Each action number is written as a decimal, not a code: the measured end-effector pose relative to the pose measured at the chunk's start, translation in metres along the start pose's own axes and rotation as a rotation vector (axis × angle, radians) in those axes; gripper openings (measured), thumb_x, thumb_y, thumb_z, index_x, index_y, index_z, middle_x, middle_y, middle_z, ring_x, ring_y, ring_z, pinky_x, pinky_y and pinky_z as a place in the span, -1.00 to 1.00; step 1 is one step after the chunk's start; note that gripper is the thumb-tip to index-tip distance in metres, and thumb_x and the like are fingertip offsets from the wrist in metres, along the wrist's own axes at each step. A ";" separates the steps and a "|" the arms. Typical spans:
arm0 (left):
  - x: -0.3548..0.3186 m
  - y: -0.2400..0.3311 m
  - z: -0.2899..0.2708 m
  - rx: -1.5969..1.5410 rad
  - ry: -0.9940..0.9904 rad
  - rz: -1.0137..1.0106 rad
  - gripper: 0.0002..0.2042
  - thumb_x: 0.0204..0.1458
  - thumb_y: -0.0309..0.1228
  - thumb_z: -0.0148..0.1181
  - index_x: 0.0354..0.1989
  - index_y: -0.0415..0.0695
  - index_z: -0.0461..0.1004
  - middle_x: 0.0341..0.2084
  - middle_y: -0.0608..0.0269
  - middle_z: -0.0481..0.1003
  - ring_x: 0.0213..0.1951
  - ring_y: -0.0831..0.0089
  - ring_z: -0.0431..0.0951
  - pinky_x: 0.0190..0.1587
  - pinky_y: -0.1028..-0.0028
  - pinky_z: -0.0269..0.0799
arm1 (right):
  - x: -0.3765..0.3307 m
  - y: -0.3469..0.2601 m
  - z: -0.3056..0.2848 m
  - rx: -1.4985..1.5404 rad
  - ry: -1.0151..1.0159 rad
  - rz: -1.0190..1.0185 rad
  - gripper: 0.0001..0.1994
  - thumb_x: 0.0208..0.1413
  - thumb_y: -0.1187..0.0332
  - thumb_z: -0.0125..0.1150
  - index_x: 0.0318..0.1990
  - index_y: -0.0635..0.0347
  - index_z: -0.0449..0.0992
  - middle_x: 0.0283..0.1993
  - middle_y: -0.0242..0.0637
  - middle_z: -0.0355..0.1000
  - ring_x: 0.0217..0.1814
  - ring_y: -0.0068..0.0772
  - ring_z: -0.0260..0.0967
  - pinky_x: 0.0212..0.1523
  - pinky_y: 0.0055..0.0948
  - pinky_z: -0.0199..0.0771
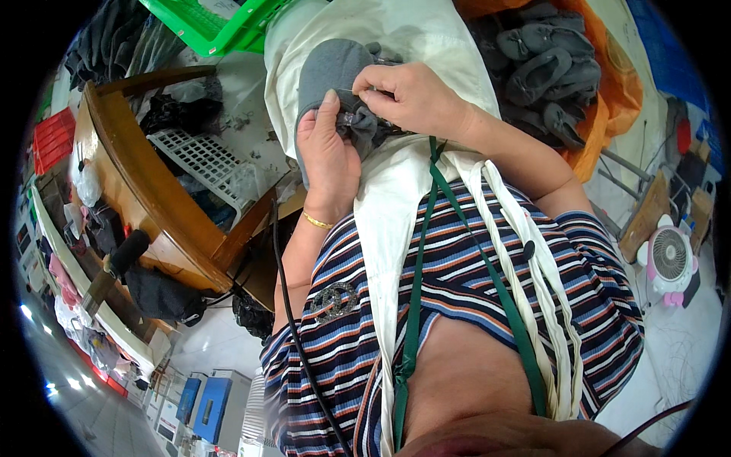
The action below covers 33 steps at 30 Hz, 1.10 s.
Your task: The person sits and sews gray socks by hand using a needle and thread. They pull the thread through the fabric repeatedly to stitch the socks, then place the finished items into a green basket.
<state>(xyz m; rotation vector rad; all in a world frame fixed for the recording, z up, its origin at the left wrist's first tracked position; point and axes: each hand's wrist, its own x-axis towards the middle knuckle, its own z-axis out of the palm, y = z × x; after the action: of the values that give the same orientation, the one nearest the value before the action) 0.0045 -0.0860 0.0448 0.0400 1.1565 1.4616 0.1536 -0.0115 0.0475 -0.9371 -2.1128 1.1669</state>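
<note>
A grey fabric slipper [335, 65] rests over my lap on the white apron [442, 46], its smooth, rounded end pointing away from me. My left hand [329, 148] grips it from the left side, thumb on top and the other fingers mostly hidden behind it. Bunched darker grey fabric [365, 126] lies beside that thumb. Over the slipper, my right hand [407, 95] pinches a thin needle [346, 91] between thumb and forefinger, close to the left thumb's tip. Any thread is too fine to make out.
An orange sack [613, 84] full of grey slippers [544, 72] stands at the right. A green crate [205, 30] is at the far left, near a curved wooden table [145, 190] and a white plastic basket [202, 164]. A small fan [670, 251] sits at the right.
</note>
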 end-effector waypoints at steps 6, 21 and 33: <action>0.001 -0.001 -0.002 0.000 -0.030 -0.008 -0.90 0.18 -0.39 0.23 -0.32 -0.11 0.46 -0.36 0.33 0.55 -0.29 0.57 0.52 -0.17 0.51 0.45 | 0.000 0.000 -0.002 -0.011 -0.016 0.011 -0.89 0.13 0.41 0.18 -0.23 0.21 0.53 -0.50 -0.20 0.46 -0.54 -0.38 0.38 -0.47 -0.47 0.35; -0.001 -0.004 0.000 0.043 -0.073 -0.007 -0.90 0.20 -0.39 0.20 -0.33 -0.12 0.49 -0.36 0.33 0.57 -0.31 0.58 0.53 -0.21 0.53 0.45 | 0.003 0.006 0.001 0.031 -0.064 0.090 -0.87 0.14 0.34 0.14 -0.24 0.18 0.50 -0.42 -0.15 0.50 -0.41 -0.14 0.44 -0.34 -0.31 0.44; 0.003 -0.001 -0.004 0.043 -0.055 -0.023 -0.90 0.20 -0.40 0.17 -0.32 -0.14 0.50 -0.36 0.32 0.56 -0.30 0.55 0.53 -0.17 0.49 0.44 | -0.003 0.017 0.006 0.064 -0.036 0.004 -0.90 0.21 0.40 0.15 -0.17 0.18 0.49 -0.41 -0.21 0.47 -0.45 -0.32 0.41 -0.37 -0.46 0.41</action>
<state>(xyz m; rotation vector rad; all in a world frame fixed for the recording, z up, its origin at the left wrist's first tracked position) 0.0022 -0.0860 0.0405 0.0961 1.1400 1.4070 0.1564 -0.0098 0.0295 -0.8979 -2.0899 1.2544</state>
